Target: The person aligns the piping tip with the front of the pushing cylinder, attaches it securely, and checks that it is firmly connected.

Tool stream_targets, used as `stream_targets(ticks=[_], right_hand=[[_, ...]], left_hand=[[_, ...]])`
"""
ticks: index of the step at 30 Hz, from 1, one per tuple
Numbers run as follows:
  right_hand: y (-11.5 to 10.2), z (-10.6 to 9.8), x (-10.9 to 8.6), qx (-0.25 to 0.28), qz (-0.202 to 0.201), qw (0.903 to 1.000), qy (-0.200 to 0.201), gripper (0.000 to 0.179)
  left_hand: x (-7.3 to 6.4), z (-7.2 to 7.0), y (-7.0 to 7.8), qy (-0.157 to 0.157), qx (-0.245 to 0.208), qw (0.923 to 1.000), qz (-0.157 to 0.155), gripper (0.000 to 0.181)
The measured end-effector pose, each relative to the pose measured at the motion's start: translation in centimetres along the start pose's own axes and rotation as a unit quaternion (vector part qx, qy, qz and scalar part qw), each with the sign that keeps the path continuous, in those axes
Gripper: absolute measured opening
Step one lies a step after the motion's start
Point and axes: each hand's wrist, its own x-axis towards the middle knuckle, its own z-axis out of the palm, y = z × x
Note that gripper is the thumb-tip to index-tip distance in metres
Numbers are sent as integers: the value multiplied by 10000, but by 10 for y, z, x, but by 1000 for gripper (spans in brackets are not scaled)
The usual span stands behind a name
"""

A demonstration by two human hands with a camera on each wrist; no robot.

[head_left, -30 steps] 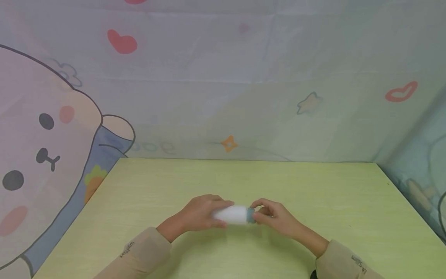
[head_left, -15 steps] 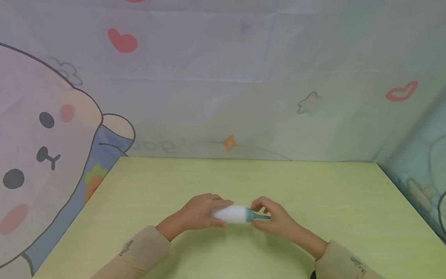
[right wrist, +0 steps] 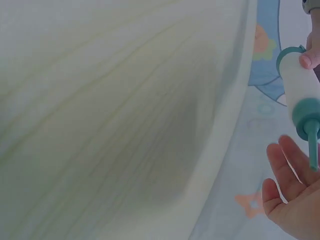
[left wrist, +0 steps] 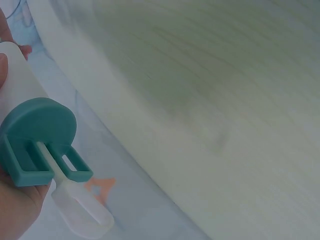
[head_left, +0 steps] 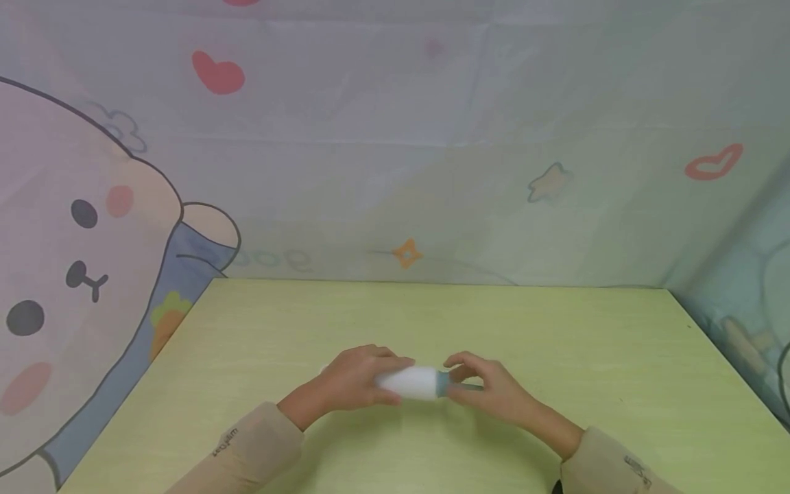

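Observation:
A white syringe-like dispenser [head_left: 415,382] lies sideways in the air over the table. My left hand [head_left: 358,377] grips its barrel, fingers and thumb wrapped on either side. At its right end are a teal collar [head_left: 442,384] and a thin teal nozzle [right wrist: 313,145]. My right hand [head_left: 487,384] is around this end, loosely curved, thumb tip at the collar in the head view; the right wrist view shows fingers spread beside the nozzle. The left wrist view shows the other end: a teal flange with two slotted grips [left wrist: 40,125] and a white plunger handle [left wrist: 82,210] sticking out.
The pale yellow-green table [head_left: 432,315] spreads under both hands. Behind it hangs a printed cloth [head_left: 370,137] with hearts and a large cartoon animal on the left. At the right edge of the head view is a dark cable [head_left: 784,363].
The right fingers have shifted around the collar, loosening to uncover the nozzle half a second ago, then moving the thumb back toward it. The left hand has kept its hold almost unmoved.

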Motion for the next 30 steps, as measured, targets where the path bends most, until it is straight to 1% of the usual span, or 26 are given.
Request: stream_targets(ticks=[3,6,9,12,18,21,23,26,30], right_hand=[[2,2,-1,-404,-371,9983,183,37],[4,5,-2,-722,-768,9936,413,35],[5,7,-1,-823,-961,9905,533,31],[6,7,-1,-795,-854,9922,441,28],[6,3,-1,-369,-316,9987,-130,19],[7,1,-1,-224,-111,9991,-337,26],[7,0,-2,-171,-46,9992,-362,31],[7,1,-2,-289,-165,9992,-232,36],[7,3,-1,-542,-547,9970,-14,32]], left_hand=[[1,0,0,-27,-24,10000,-68,53],[1,0,1,-39,-64,10000,-66,52],[1,1,2,-57,-69,10000,-6,53],[2,3,2,-50,7,10000,76,53],[0,6,1,-65,75,9999,110,54],[0,7,1,-96,27,9999,89,55],[-1,8,0,-121,-1,9999,65,54],[-1,8,0,-126,-41,9999,17,54],[0,7,1,-112,-104,9999,8,54]])
